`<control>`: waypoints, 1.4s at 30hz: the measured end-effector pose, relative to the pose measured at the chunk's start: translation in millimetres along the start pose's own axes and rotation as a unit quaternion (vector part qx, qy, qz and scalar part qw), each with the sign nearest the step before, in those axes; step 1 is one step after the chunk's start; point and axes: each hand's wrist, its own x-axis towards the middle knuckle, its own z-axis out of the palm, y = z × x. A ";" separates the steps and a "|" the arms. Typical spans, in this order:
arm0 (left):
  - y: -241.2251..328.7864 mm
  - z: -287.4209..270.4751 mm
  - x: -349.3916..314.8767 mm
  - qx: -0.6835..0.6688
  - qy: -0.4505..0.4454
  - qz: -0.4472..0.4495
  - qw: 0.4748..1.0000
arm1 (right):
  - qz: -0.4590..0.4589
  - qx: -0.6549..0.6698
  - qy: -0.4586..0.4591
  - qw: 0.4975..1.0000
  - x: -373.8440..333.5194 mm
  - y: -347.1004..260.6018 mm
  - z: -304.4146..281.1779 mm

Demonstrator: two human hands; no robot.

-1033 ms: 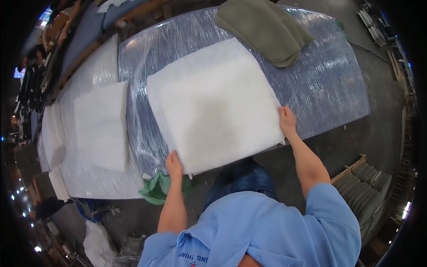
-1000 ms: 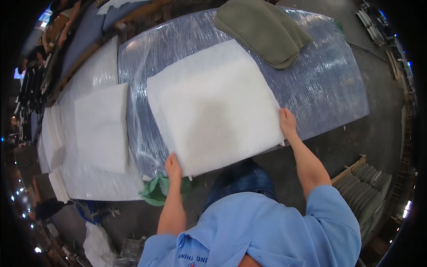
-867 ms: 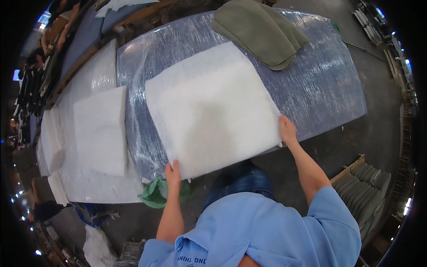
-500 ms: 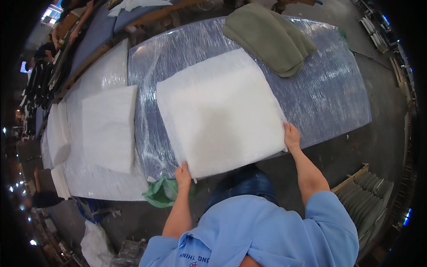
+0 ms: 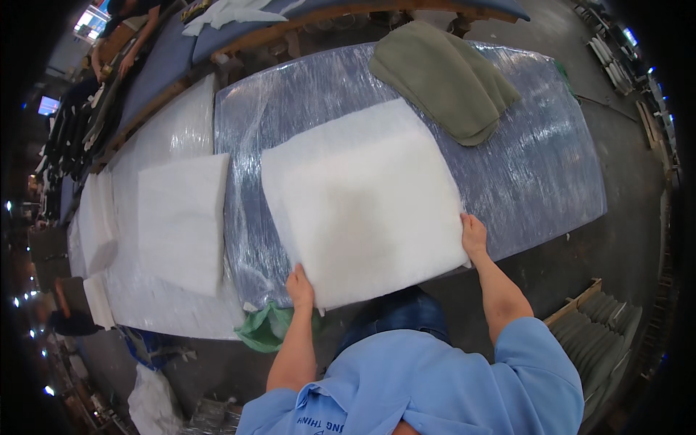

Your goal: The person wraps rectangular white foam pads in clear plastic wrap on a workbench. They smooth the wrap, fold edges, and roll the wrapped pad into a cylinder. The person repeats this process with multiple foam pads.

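A thick square sheet of white padding (image 5: 370,210) lies partly on a table (image 5: 529,174) covered in blue and clear plastic wrap. Its near edge overhangs toward my body. My left hand (image 5: 299,286) is closed on the sheet's near left corner. My right hand (image 5: 474,235) grips the right side near the near right corner, thumb on top. A soft shadow falls across the middle of the padding. Folded olive-green fabric pieces (image 5: 446,83) lie just beyond its far right side.
More white padding (image 5: 181,221) lies on the wrapped surface to the left. A green plastic bag (image 5: 267,328) hangs below the table's near edge. Grey-green cushion-like pieces (image 5: 598,326) stand in a rack at the lower right. Another person (image 5: 134,36) works at the far left.
The table and what lies on it appear slightly lower in the picture. Both hands keep their hold on the padding, its near edge a little closer to my body.
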 end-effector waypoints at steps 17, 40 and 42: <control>88.1 14.1 103.2 -0.051 0.119 0.060 0.990 | -0.049 0.070 0.063 0.994 87.6 -94.5 14.1; 105.6 0.2 160.4 -0.135 -0.015 -0.019 0.990 | -0.051 0.130 -0.013 0.990 153.9 -109.7 21.8; 117.1 -12.3 167.9 -0.189 -0.081 -0.100 0.974 | -0.032 0.174 -0.045 0.983 165.3 -116.1 16.9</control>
